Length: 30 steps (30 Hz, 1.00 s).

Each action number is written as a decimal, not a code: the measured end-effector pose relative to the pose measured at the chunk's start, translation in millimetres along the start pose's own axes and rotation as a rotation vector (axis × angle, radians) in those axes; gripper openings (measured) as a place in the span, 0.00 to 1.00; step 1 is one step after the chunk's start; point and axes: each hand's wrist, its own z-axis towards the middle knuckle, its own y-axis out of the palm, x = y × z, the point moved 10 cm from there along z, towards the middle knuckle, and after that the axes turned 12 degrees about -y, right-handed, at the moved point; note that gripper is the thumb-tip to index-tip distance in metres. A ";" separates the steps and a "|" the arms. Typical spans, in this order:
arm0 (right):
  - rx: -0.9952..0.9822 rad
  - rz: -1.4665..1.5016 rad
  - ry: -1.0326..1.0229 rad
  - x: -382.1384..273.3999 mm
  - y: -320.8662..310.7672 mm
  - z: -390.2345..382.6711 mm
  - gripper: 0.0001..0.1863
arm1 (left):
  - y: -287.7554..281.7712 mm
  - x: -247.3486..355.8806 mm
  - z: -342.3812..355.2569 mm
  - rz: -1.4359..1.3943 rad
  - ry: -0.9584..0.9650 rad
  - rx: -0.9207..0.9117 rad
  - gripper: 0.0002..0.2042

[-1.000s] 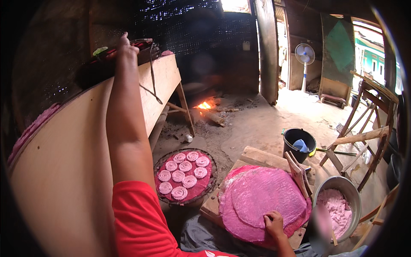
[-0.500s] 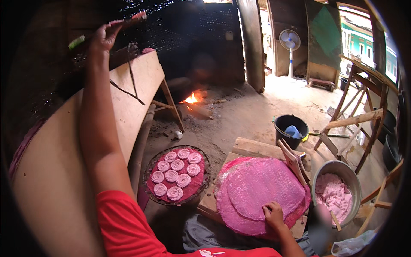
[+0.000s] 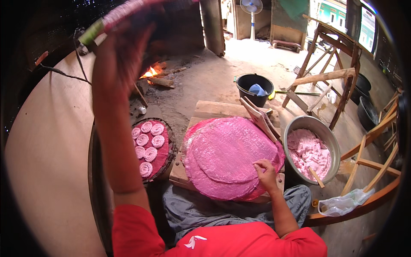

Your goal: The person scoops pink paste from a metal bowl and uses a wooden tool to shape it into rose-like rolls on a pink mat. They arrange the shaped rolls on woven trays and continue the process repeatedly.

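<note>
Head view: remotely, I see pink sheets [image 3: 229, 152] spread leftward across the wooden desk [image 3: 214, 108] from the nearer right hand [image 3: 267, 173], fingers curled, grip unclear; the raised left hand [image 3: 120, 58] blurs by a pink-edged object [image 3: 123, 13], fingers unreadable.

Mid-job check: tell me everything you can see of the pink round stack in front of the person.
The pink round stack looks like thin, glossy, film-like sheets, flat and roughly circular, with a smaller sheet overlapping a wider one and deeper pink showing at the edges. It lies on a wooden board, beside wooden slats at its upper right. The right hand has its fingers over the right part; firm contact is unclear.
</note>
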 end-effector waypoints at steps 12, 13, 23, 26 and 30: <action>0.380 0.043 0.133 42.4 -153.5 -21.8 0.06 | -14.9 -318.3 -284.4 -0.351 -0.581 0.699 0.22; 0.360 -0.096 0.172 41.6 -159.4 -21.6 0.06 | -14.0 -334.5 -297.3 -0.387 -0.628 0.667 0.26; -0.456 -0.385 0.028 -29.7 -41.2 -0.7 0.29 | -58.7 -396.3 -411.9 -0.277 -0.933 0.859 0.12; -0.706 -0.542 0.004 -33.7 -13.5 -23.4 0.36 | -53.6 -394.3 -427.2 -0.177 -1.185 0.771 0.12; -0.798 -0.435 0.075 -16.6 -9.2 -26.9 0.30 | -51.7 -355.3 -448.0 0.153 -1.585 0.580 0.13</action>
